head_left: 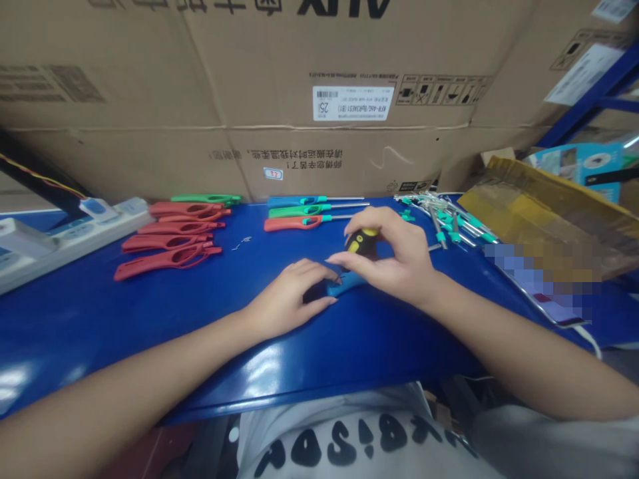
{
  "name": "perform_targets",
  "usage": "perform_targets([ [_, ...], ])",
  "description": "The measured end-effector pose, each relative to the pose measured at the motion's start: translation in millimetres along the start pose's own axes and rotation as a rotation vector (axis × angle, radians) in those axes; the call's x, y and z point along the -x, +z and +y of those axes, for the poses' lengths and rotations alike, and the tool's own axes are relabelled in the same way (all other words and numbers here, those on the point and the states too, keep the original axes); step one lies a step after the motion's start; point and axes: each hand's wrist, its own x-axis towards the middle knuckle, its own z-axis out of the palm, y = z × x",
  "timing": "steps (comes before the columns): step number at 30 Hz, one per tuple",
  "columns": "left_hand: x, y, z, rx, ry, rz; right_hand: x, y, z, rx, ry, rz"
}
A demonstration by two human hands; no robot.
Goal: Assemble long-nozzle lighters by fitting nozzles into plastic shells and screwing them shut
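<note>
My right hand (402, 259) is wrapped round a short black-and-yellow screwdriver (363, 242), held just above the table. Its tip is hidden from view. Beneath it lies a blue lighter handle (351, 284), with the fingers of my left hand (282, 296) closed on its left end; my palm hides part of it. Beyond my hands, three long-necked lighters lie side by side, among them a red one (291, 223) with a metal tube. Several red lighter handles (157, 261) and a green one (204, 199) lie to the left.
A heap of metal tubes with green collars (452, 219) lies at the back right. Beside it are a yellow-taped cardboard box (544, 216) and a phone (539, 286) with a cable. At left is a white power strip (74, 239). A large cardboard sheet (259, 80) stands behind.
</note>
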Motion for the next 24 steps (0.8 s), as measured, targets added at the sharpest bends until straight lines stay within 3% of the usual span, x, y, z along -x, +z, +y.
perform_targets([
  [3,-1,-1.1,2,-0.006,-0.008,-0.004,0,-1,-4,0.104,-0.083,-0.037],
  [8,-2,-3.1,5,0.017,-0.037,-0.033,-7,-7,-11,-0.058,0.050,-0.216],
  [13,-1,-1.6,2,0.004,-0.009,0.007,-7,-10,-7,0.151,-0.053,-0.083],
  [18,-1,-3.0,5,0.003,-0.034,-0.015,-5,-8,-9,-0.162,0.127,-0.236],
  [20,0,-5.3,8,-0.015,-0.040,-0.017,-5,-7,-11,-0.215,0.168,-0.189],
  [24,3,-18.2,13,-0.083,-0.095,-0.058,-10,-13,-8,-0.247,0.268,0.082],
])
